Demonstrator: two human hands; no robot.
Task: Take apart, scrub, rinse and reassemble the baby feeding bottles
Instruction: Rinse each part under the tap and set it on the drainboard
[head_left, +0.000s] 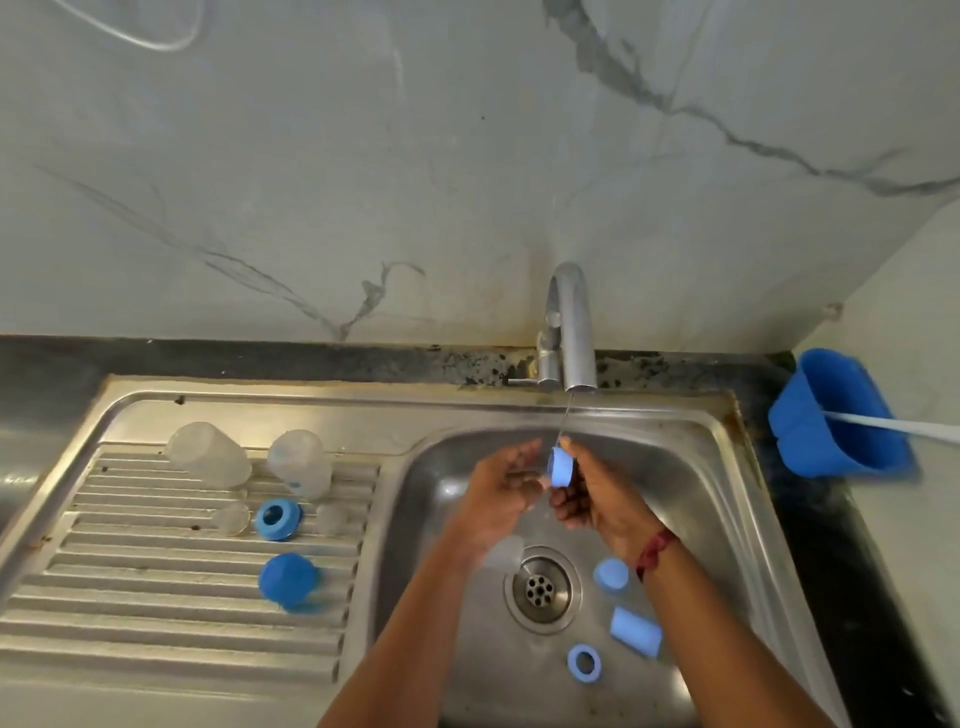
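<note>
Head view, and a small light-blue plastic cap (561, 466) is held up under the thin stream of water (565, 415) from the curved steel tap (571, 322), right over the stainless-steel sink basin (701, 493). The cap is pinched in the grip of the right hand (592, 501), with fingers and thumb curled around it. A red thread band (655, 551) is worn at that wrist. The left hand (501, 493) is held just beside the cap, its grip spread, fingers straight; whether its fingertips touch the cap cannot be told.

Down in the basin, a clear soft teat (504, 553) is seen next to the round steel drain (540, 590). To the right of the drain, a second light-blue cap (612, 574), a light-blue cylindrical cover (635, 635) and a light-blue screw ring (584, 661) are scattered apart from one another.

On the ribbed steel drainboard (130, 597), two clear plastic bottles (208, 454) are stood mouth-down near the back. In front of them a darker blue collar ring (278, 518) is flanked by two clear teats (232, 518), and a blue domed cap (288, 581) is placed nearer the front.

On the dark counter (831, 545) to the right, a blue plastic tub (836, 415) is seen tilted
</note>
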